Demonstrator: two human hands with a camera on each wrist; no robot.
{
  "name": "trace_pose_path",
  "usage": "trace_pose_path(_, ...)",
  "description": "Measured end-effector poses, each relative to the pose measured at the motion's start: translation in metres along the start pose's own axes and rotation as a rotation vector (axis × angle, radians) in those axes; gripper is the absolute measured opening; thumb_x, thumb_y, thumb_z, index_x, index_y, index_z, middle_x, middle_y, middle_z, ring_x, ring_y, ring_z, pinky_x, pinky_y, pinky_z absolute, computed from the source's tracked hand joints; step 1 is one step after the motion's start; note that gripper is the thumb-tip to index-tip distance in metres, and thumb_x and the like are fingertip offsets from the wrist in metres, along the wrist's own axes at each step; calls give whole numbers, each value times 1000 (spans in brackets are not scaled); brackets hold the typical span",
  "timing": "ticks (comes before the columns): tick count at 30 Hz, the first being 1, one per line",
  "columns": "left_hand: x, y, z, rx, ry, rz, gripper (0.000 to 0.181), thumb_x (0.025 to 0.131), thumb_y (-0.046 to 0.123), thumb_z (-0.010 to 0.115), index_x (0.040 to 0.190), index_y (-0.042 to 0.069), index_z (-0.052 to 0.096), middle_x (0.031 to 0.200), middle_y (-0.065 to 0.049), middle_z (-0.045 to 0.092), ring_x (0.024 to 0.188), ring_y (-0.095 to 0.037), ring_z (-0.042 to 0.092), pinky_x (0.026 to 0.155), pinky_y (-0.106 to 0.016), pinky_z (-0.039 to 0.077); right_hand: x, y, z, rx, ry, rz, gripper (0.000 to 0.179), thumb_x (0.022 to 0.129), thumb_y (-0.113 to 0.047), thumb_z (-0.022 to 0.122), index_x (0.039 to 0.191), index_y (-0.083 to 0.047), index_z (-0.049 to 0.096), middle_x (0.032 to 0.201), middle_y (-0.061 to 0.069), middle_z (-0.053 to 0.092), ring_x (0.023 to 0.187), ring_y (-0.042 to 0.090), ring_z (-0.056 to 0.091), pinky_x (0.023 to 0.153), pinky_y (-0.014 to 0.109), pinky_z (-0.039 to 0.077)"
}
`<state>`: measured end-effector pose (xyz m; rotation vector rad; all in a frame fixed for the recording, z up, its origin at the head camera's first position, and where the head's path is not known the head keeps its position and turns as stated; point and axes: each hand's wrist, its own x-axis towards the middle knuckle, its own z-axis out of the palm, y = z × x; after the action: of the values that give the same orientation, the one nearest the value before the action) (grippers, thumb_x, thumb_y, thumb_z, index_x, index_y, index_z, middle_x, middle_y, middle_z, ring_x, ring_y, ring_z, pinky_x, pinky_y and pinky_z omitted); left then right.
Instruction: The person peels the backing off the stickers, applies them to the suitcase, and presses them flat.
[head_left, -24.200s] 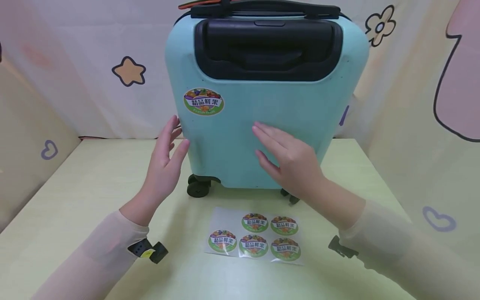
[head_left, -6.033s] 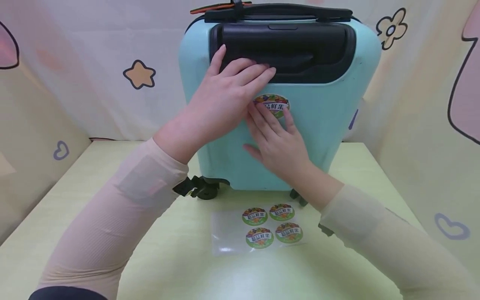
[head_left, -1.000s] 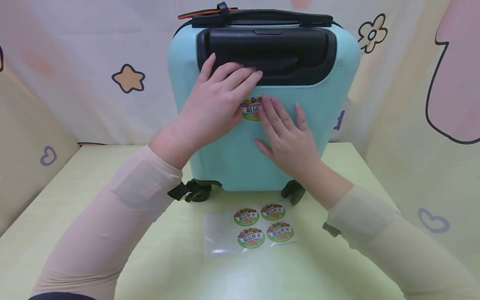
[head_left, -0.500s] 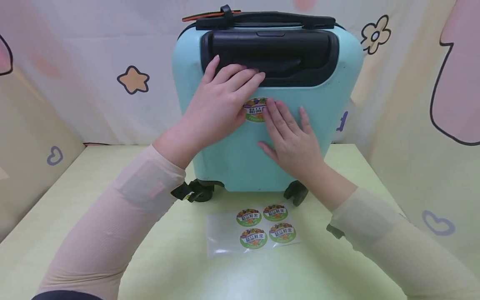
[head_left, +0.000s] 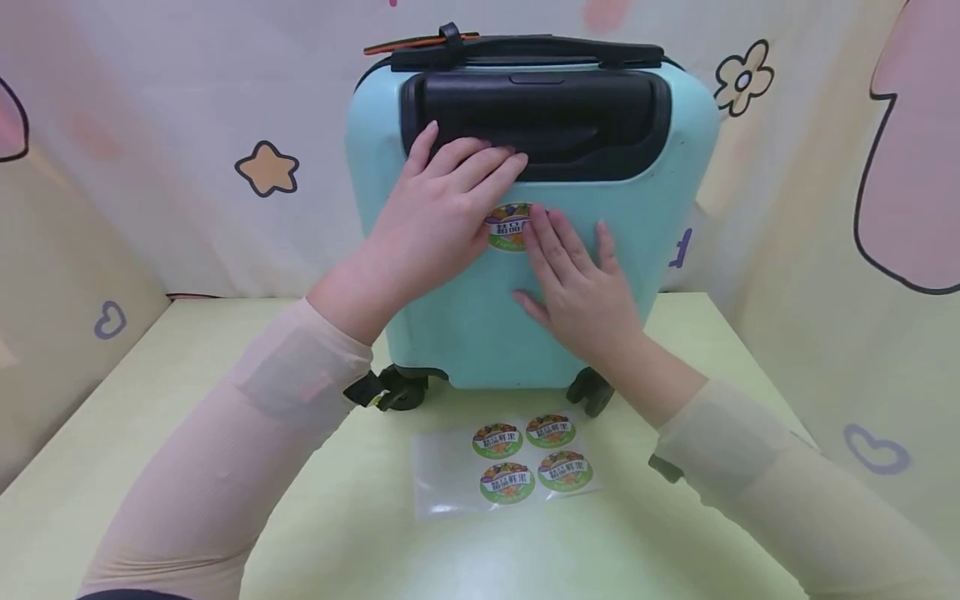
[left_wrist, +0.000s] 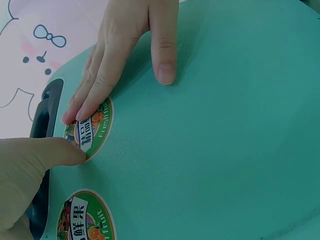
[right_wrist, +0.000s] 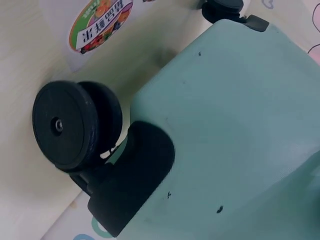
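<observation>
A light-blue suitcase point(head_left: 465, 342) stands upright with its black handle recess point(head_left: 600, 125) at the top. On its face, just below the recess, sits an oval fruit sticker point(head_left: 507, 227). My right hand point(head_left: 581, 287) presses straight fingers on the sticker's right part. My left hand point(head_left: 431, 217) reaches over the suitcase's left side, fingers at the recess's lower edge; in the left wrist view its thumb point(left_wrist: 65, 151) touches the sticker's edge. Another oval sticker point(left_wrist: 86, 220) shows there on the suitcase; my left hand hides it from the head view.
A clear sheet point(head_left: 442, 479) with several fruit stickers point(head_left: 507, 483) lies on the table before the suitcase. Black wheels point(right_wrist: 65, 125) carry the suitcase. A patterned curtain point(head_left: 180, 167) stands behind and at both sides.
Since the earliest frame, a second sticker has appeared mid-face and the sheet's lower-left one is gone. The left hand moved up across the suitcase. Over the last second both hands hold nearly still.
</observation>
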<state>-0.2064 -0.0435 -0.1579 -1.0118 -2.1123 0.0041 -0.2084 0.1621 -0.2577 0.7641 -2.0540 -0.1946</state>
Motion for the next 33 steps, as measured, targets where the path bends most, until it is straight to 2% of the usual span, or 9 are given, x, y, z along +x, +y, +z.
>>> trace_pose_path(8, -3, 0, 2, 9, -3, 4, 49, 87, 14, 63, 134, 9, 50, 133, -8, 52, 124, -26, 40, 111, -48, 10, -6, -5, 3, 16, 37, -16, 66, 99, -47, 31, 144, 0, 28, 149, 14, 28, 139, 26, 20, 108, 56, 10)
trace_pose_path(18, 0, 0, 3, -1, -1, 6, 48, 88, 14, 60, 135, 9, 50, 133, -8, 52, 124, -26, 39, 111, -47, 10, -9, -3, 6, 51, 49, -25, 64, 99, -46, 33, 144, 0, 30, 149, 14, 29, 139, 26, 21, 108, 56, 10)
trace_pose_path(28, 1, -1, 0, 13, -9, 8, 49, 88, 13, 60, 136, 9, 49, 134, -8, 51, 125, -26, 39, 111, -47, 9, -9, 1, 10, 43, 99, -66, 63, 99, -46, 33, 143, -1, 33, 153, 8, 19, 139, 24, 21, 108, 55, 12)
trace_pose_path(33, -1, -1, -2, 18, -29, -1, 50, 88, 14, 60, 136, 9, 48, 134, -8, 51, 125, -26, 39, 111, -47, 10, -11, -1, 11, 23, 97, -103, 62, 99, -45, 32, 143, -2, 34, 150, 10, 26, 138, 25, 24, 107, 55, 13)
